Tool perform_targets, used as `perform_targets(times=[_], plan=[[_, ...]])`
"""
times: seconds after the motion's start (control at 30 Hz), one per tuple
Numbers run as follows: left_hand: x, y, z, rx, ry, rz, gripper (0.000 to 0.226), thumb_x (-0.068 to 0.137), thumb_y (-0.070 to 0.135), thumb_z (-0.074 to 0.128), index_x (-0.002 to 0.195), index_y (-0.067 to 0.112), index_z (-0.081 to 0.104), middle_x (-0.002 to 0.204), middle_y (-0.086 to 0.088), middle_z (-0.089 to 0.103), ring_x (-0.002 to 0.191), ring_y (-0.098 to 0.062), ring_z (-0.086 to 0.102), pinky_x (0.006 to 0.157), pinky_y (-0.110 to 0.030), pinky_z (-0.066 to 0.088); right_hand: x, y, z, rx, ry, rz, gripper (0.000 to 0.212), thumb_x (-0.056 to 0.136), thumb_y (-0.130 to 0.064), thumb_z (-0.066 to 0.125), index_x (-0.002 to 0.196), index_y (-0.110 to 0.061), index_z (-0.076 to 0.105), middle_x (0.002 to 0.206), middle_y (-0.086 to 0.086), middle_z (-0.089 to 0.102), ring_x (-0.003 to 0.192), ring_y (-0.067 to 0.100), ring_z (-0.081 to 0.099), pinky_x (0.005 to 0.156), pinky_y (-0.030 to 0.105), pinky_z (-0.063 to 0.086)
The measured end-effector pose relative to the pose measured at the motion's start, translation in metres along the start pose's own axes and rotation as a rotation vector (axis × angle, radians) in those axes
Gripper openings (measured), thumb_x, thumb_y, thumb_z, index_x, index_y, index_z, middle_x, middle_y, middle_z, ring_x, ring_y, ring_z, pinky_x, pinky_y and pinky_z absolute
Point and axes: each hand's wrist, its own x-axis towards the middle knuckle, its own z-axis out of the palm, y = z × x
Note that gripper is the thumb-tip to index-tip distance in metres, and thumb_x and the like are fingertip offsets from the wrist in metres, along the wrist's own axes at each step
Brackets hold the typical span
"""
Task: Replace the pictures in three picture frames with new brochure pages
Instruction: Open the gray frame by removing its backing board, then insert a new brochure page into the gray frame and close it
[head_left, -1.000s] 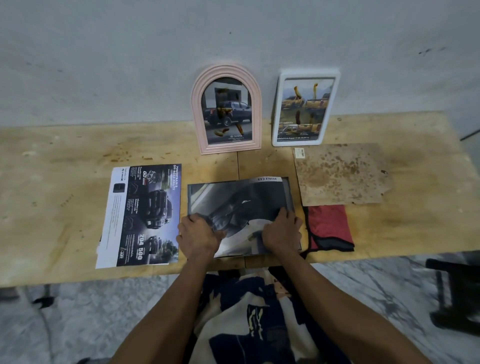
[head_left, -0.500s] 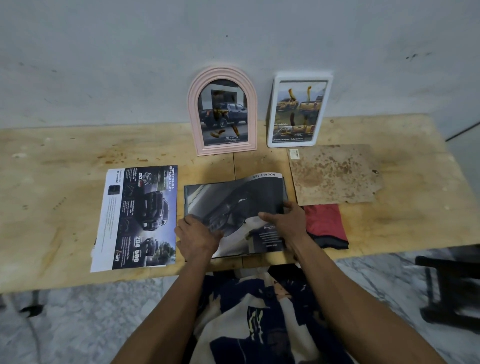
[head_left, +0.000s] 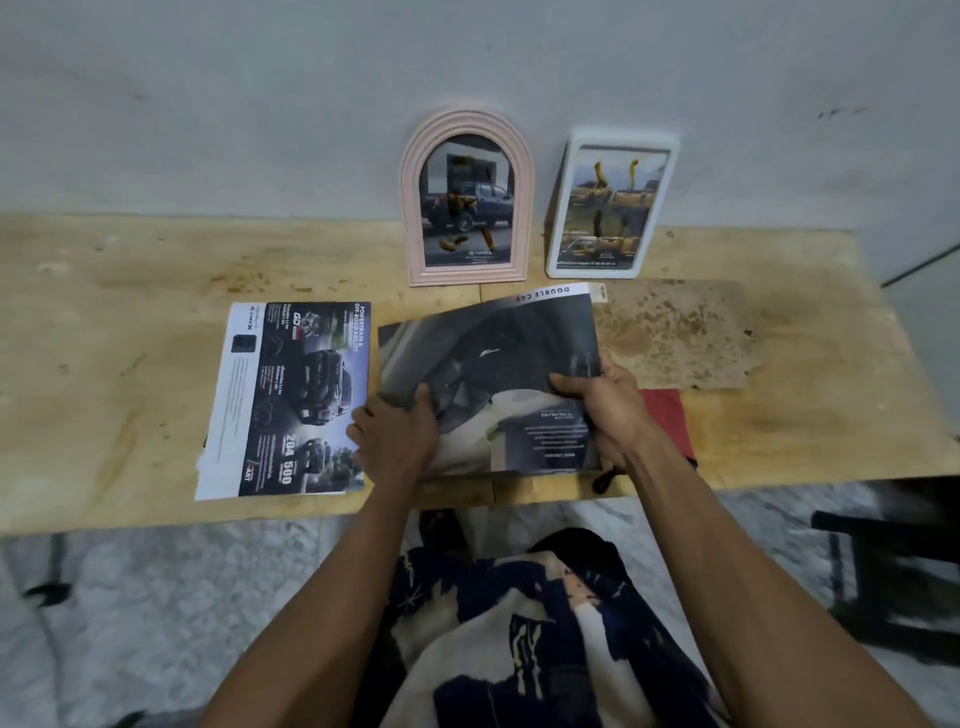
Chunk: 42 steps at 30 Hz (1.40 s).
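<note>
Glossy paper is what both hands deal with: the dark brochure page (head_left: 488, 384) lies at the worktop's (head_left: 104, 332) near edge, below the pink arched frame (head_left: 466, 197) and the white rectangular frame (head_left: 608, 205). The left hand (head_left: 397, 441) pinches its lower left corner, and the right hand (head_left: 605, 410) grips its raised right edge. Thin, light and limp, it probably creases or tears easily, so edges held by both sides suit it best.

Dim, flat indoor light falls evenly across the wooden table (head_left: 104, 322), casting only faint shadows. Glare dulls the glass of the pink arched frame (head_left: 466, 197) and the white frame (head_left: 610, 205) at 12 o'clock. Wide-angle distortion bows the table's near edge; a dark stool (head_left: 893, 571) at 4 o'clock is smeared with blur.
</note>
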Motion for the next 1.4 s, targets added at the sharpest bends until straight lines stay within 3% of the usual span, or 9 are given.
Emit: perform_targets(times=[0.13, 0.23, 0.37, 0.47, 0.6, 0.87, 1.17, 1.3, 1.4], plan=[[0.004, -0.001, -0.025, -0.25, -0.002, -0.007, 0.065, 0.091, 0.06, 0.054, 0.126, 0.005, 0.054, 0.121, -0.016, 0.06, 0.114, -0.036, 0.056, 0.092, -0.043, 0.046, -0.007, -0.004, -0.001, 0.094, -0.038, -0.027, 0.037, 0.079, 0.012, 0.067, 0.113, -0.001, 0.064, 0.1, 0.021, 0.073, 0.085, 0.036, 0.072, 0.072, 0.042, 0.06], [-0.005, -0.007, -0.052, -0.394, 0.037, 0.085, 0.025, 0.089, 0.027, 0.068, 0.094, 0.003, 0.064, 0.084, -0.012, 0.063, 0.081, -0.026, 0.065, 0.061, -0.028, 0.045, -0.012, 0.002, -0.004, 0.072, -0.047, -0.048, 0.035, 0.078, 0.011, 0.068, 0.11, -0.003, 0.065, 0.097, 0.019, 0.074, 0.083, 0.033, 0.072, 0.073, 0.041, 0.059], [-0.027, -0.032, -0.089, -0.548, 0.008, 0.04, 0.018, 0.086, 0.002, 0.061, 0.075, 0.014, 0.053, 0.063, -0.01, 0.049, 0.036, -0.012, 0.043, 0.037, -0.02, 0.033, -0.021, 0.028, -0.003, -0.083, -0.089, -0.03, 0.034, 0.081, 0.009, 0.058, 0.114, 0.002, 0.061, 0.098, 0.022, 0.069, 0.083, 0.037, 0.067, 0.078, 0.047, 0.056], [-0.047, -0.063, -0.112, -0.598, 0.038, 0.004, 0.018, 0.087, -0.001, 0.06, 0.077, 0.012, 0.052, 0.062, -0.007, 0.043, 0.04, -0.013, 0.035, 0.039, -0.019, 0.031, -0.035, 0.061, 0.004, -0.234, -0.08, -0.051, 0.032, 0.081, 0.01, 0.06, 0.109, -0.005, 0.065, 0.1, 0.016, 0.069, 0.081, 0.028, 0.067, 0.07, 0.038, 0.057], [-0.072, -0.121, -0.13, -0.596, 0.074, -0.054, 0.006, 0.081, 0.011, 0.067, 0.081, 0.014, 0.061, 0.064, -0.009, 0.054, 0.051, -0.017, 0.042, 0.047, -0.027, 0.036, -0.062, 0.114, 0.015, -0.409, -0.012, -0.049, 0.036, 0.08, -0.013, 0.077, 0.113, -0.011, 0.064, 0.105, 0.006, 0.068, 0.092, 0.022, 0.066, 0.082, 0.041, 0.057], [-0.088, -0.165, -0.154, -0.892, 0.139, -0.23, 0.02, 0.092, -0.005, 0.057, 0.096, 0.014, 0.06, 0.08, -0.006, 0.063, 0.054, -0.01, 0.057, 0.047, -0.02, 0.046, -0.116, 0.146, 0.047, 0.05, -0.172, 0.152, 0.023, 0.084, -0.012, 0.074, 0.106, -0.011, 0.065, 0.09, 0.009, 0.071, 0.071, 0.018, 0.069, 0.062, 0.033, 0.052], [-0.049, -0.182, -0.188, -1.151, 0.06, -0.302, 0.019, 0.09, -0.012, 0.055, 0.099, 0.004, 0.061, 0.081, -0.011, 0.067, 0.054, -0.015, 0.067, 0.05, -0.027, 0.054, -0.12, 0.146, 0.215, -0.015, -0.211, 0.046, 0.029, 0.093, 0.002, 0.055, 0.116, -0.015, 0.055, 0.104, 0.012, 0.066, 0.078, 0.026, 0.069, 0.062, 0.035, 0.057], [0.008, -0.212, -0.219, -1.099, -0.119, -0.335, 0.032, 0.087, -0.004, 0.063, 0.118, 0.002, 0.061, 0.103, -0.019, 0.066, 0.088, -0.028, 0.061, 0.084, -0.047, 0.056, -0.09, 0.14, 0.281, -0.165, -0.14, -0.022, 0.032, 0.091, 0.007, 0.048, 0.117, -0.011, 0.056, 0.104, 0.012, 0.065, 0.087, 0.029, 0.066, 0.057, 0.029, 0.057], [0.06, -0.226, -0.258, -1.078, -0.107, -0.348, 0.028, 0.085, 0.0, 0.068, 0.113, 0.001, 0.064, 0.095, -0.016, 0.071, 0.082, -0.029, 0.066, 0.067, -0.04, 0.058, -0.067, 0.131, 0.32, -0.329, -0.124, -0.059, 0.034, 0.089, 0.008, 0.048, 0.116, -0.012, 0.058, 0.108, 0.012, 0.066, 0.086, 0.026, 0.063, 0.065, 0.034, 0.056]])
